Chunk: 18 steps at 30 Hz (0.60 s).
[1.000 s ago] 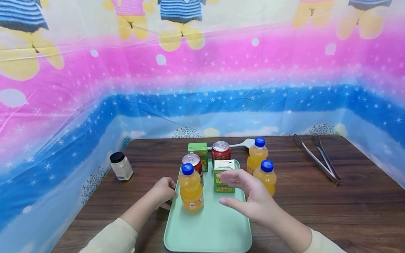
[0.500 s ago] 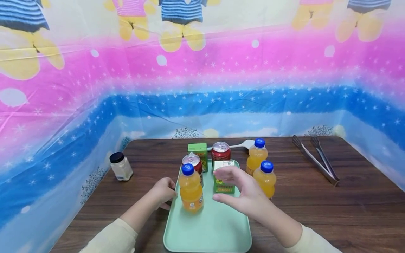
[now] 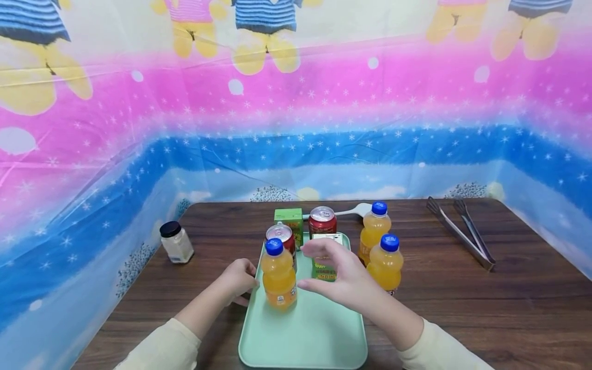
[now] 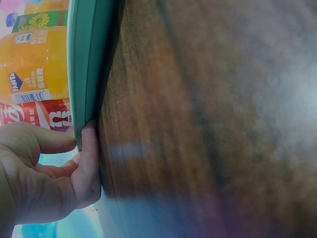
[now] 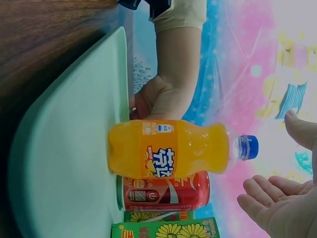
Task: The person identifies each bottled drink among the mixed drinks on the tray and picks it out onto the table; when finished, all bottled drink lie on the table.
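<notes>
My left hand [image 3: 240,280] pinches the left rim of a light green tray [image 3: 305,339]; in the left wrist view the thumb and fingers [image 4: 89,153] lie on both sides of that rim. A Fanta bottle [image 3: 279,280] with a blue cap stands upright on the tray's left side. Over the tray, my right hand [image 3: 347,275] is spread with thumb and fingers apart, just right of the bottle and holding nothing. It partly covers a green drink carton [image 3: 325,270]. Behind the bottle stands a red can [image 3: 280,234]. In the right wrist view the hand [image 5: 282,203] is clear of the bottle cap.
Another red can [image 3: 322,221] and green carton [image 3: 289,221] stand at the tray's far end. Two orange bottles [image 3: 375,228] [image 3: 386,264] stand right of the tray. Farther right lie metal tongs [image 3: 464,236]. A black-lidded jar [image 3: 177,244] is at left, a white utensil [image 3: 358,209] behind.
My right hand has moved left across the tray, from beside the front carton toward the Fanta bottle. The left hand and the tray have stayed in place.
</notes>
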{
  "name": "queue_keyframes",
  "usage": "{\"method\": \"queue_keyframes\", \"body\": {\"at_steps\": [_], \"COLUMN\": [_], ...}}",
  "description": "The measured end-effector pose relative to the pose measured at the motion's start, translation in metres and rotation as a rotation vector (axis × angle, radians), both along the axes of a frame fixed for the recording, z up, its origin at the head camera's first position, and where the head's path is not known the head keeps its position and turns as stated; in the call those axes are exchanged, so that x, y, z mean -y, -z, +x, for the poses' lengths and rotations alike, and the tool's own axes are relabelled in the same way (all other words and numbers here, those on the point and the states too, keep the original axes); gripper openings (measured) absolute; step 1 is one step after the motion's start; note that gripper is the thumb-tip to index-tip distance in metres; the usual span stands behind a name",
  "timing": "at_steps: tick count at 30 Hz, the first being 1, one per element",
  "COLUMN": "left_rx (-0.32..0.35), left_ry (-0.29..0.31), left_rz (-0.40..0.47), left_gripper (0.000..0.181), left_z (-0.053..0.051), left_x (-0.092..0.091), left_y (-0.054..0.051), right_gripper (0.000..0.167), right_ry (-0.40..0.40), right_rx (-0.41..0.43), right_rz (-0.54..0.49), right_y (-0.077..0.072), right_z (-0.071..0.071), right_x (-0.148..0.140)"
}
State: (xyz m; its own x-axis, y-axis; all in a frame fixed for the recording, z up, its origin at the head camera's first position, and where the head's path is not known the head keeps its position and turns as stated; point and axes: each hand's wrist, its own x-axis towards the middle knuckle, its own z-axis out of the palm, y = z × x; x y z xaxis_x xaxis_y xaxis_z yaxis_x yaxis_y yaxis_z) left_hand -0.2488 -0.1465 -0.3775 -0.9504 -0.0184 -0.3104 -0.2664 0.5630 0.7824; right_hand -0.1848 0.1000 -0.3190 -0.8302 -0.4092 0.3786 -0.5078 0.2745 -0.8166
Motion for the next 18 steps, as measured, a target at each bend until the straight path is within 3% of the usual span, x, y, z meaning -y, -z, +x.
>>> {"method": "queue_keyframes", "body": {"at_steps": [18], "left_rx": [-0.004], "left_ry": [0.004], "left_rz": [-0.001], "left_gripper": [0.021], "left_z": [0.000], "left_x": [0.001], "left_y": [0.001], "right_gripper": [0.060], "right_ry": [0.024], "right_rx": [-0.001], "right_rz": [0.036], "right_y": [-0.002], "right_z": [-0.012], "right_x": [0.017]}}
